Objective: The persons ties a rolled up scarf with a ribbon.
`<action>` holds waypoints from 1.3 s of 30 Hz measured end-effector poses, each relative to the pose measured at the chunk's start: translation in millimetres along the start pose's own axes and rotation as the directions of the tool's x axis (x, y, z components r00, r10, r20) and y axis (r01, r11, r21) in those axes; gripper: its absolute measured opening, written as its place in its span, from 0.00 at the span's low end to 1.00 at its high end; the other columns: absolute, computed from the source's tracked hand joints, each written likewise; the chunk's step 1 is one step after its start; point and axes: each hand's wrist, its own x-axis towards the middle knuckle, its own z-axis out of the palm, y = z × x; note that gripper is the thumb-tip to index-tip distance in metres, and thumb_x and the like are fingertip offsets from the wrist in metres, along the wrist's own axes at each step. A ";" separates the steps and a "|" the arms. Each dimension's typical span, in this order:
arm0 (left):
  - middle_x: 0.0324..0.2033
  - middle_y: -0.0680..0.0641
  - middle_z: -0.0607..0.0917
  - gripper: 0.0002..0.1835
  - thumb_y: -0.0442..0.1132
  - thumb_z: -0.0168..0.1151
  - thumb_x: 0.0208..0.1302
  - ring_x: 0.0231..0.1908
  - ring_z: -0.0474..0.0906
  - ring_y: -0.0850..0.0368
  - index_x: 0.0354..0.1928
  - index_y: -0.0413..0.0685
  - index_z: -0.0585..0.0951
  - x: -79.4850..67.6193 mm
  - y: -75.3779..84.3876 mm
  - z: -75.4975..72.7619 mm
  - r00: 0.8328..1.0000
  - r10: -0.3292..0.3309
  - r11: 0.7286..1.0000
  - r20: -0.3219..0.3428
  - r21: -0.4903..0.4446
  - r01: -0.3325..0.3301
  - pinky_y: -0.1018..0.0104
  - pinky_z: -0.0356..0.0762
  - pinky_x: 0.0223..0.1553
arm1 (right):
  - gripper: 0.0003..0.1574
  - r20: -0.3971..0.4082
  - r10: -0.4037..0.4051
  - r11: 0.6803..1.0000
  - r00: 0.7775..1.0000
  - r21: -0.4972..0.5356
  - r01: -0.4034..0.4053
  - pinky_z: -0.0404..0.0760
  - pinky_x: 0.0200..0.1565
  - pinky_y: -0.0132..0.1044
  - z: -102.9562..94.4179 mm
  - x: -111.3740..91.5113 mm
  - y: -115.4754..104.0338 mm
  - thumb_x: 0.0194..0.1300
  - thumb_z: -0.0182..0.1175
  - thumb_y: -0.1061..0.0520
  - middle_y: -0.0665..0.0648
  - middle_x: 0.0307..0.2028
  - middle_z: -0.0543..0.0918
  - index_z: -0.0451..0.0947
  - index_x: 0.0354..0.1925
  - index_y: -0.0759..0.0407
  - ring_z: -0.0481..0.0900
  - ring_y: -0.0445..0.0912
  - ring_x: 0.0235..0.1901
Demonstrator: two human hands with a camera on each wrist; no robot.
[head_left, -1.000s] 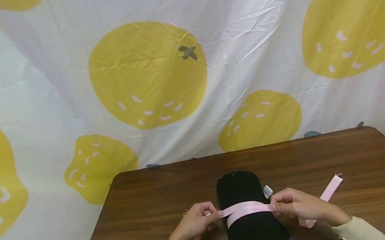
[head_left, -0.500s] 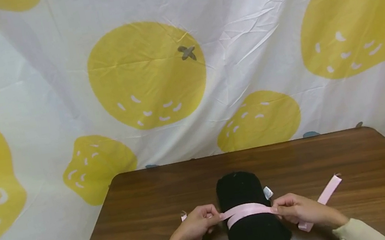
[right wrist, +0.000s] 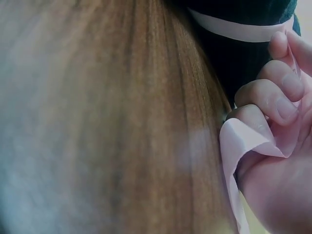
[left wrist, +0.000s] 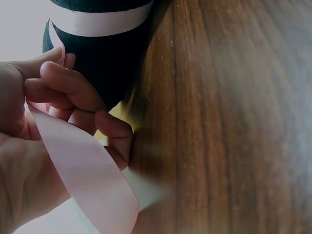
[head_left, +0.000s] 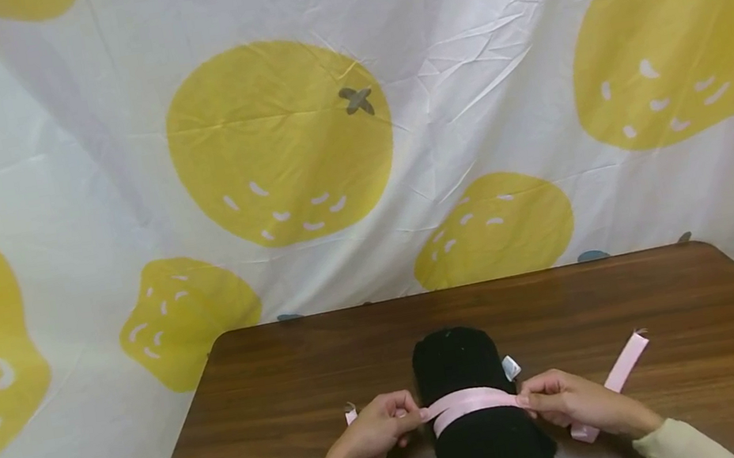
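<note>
A black rolled cloth lies lengthwise on the table, with a pink ribbon passing around it. On top of the roll two strands of the ribbon cross and overlap. At the roll's left side my left hand pinches one strand between thumb and fingers. My right hand pinches the other strand at the right side. In the left wrist view a ribbon tail hangs from the left palm. Another tail folds out from under the right hand's curled fingers in the right wrist view.
The brown wooden table reaches back to a white curtain printed with yellow fruit. A small white tag sticks out from the roll's right side. The right ribbon end lies on the table beyond the right hand.
Both hands have dipped very slightly, keeping hold of the ribbon. A ribbon end now shows behind the left hand. The strands over the roll look drawn closer together.
</note>
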 end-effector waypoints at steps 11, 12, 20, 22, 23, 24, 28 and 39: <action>0.16 0.54 0.71 0.12 0.41 0.69 0.62 0.16 0.65 0.63 0.29 0.38 0.83 0.6 9.6 5.5 0.990 0.097 0.993 -0.105 0.081 -0.088 0.72 0.59 0.16 | 0.17 -0.012 0.044 0.999 0.999 -0.022 -0.044 0.47 0.16 0.39 1.8 0.2 -7.6 0.77 0.43 0.63 0.66 0.20 0.54 0.68 0.37 0.79 0.52 0.45 0.15; 0.15 0.54 0.70 0.11 0.41 0.70 0.61 0.14 0.63 0.64 0.29 0.39 0.84 0.1 10.4 5.6 0.988 0.099 0.992 -0.119 0.091 -0.088 0.72 0.58 0.14 | 0.17 -0.013 0.051 0.998 0.999 -0.030 -0.051 0.47 0.16 0.39 2.1 0.5 -9.0 0.77 0.44 0.63 0.66 0.20 0.55 0.68 0.37 0.79 0.53 0.44 0.16; 0.16 0.57 0.74 0.09 0.41 0.72 0.58 0.20 0.67 0.68 0.27 0.44 0.87 -4.5 16.8 4.7 0.972 0.172 0.965 -0.162 0.225 -0.134 0.74 0.64 0.21 | 0.16 -0.026 0.036 0.970 0.999 -0.239 -0.041 0.65 0.19 0.30 1.9 1.2 -21.3 0.76 0.46 0.63 0.71 0.20 0.62 0.75 0.34 0.72 0.64 0.39 0.18; 0.17 0.57 0.74 0.08 0.41 0.72 0.58 0.21 0.68 0.68 0.27 0.45 0.88 -5.1 18.6 3.9 0.968 0.196 0.953 -0.155 0.264 -0.150 0.74 0.65 0.22 | 0.15 -0.041 0.020 0.950 0.999 -0.311 -0.032 0.68 0.20 0.30 2.1 1.7 -24.8 0.75 0.47 0.64 0.71 0.20 0.65 0.78 0.34 0.68 0.66 0.41 0.18; 0.18 0.57 0.75 0.07 0.41 0.72 0.58 0.22 0.68 0.68 0.27 0.45 0.88 -5.3 19.4 3.4 0.966 0.209 0.945 -0.151 0.286 -0.160 0.73 0.65 0.23 | 0.15 -0.054 0.012 0.938 0.998 -0.346 -0.030 0.69 0.20 0.31 2.4 1.8 -26.7 0.75 0.48 0.64 0.70 0.20 0.67 0.79 0.34 0.66 0.67 0.42 0.18; 0.18 0.57 0.75 0.07 0.41 0.72 0.58 0.23 0.68 0.68 0.28 0.46 0.88 -5.5 20.3 2.8 0.964 0.222 0.936 -0.146 0.307 -0.169 0.73 0.65 0.24 | 0.14 -0.071 0.001 0.923 0.997 -0.383 -0.029 0.69 0.21 0.31 2.8 1.9 -28.6 0.74 0.49 0.64 0.69 0.20 0.68 0.80 0.35 0.64 0.67 0.43 0.18; 0.18 0.58 0.76 0.05 0.42 0.72 0.58 0.22 0.68 0.68 0.28 0.50 0.89 -6.7 25.4 0.7 0.963 0.228 0.910 -0.147 0.384 -0.157 0.73 0.65 0.24 | 0.13 -0.158 -0.047 0.857 0.986 -0.514 -0.041 0.71 0.27 0.31 5.7 0.7 -36.7 0.72 0.54 0.63 0.61 0.23 0.76 0.85 0.35 0.57 0.70 0.38 0.24; 0.19 0.56 0.78 0.05 0.38 0.63 0.61 0.20 0.69 0.64 0.30 0.48 0.85 -14.0 43.8 12.2 0.946 0.197 0.892 -0.259 0.448 -0.063 0.68 0.68 0.21 | 0.04 -0.456 -0.114 0.683 0.883 -0.681 -0.263 0.69 0.25 0.30 30.5 5.2 -59.4 0.60 0.69 0.56 0.45 0.22 0.80 0.88 0.29 0.48 0.69 0.33 0.24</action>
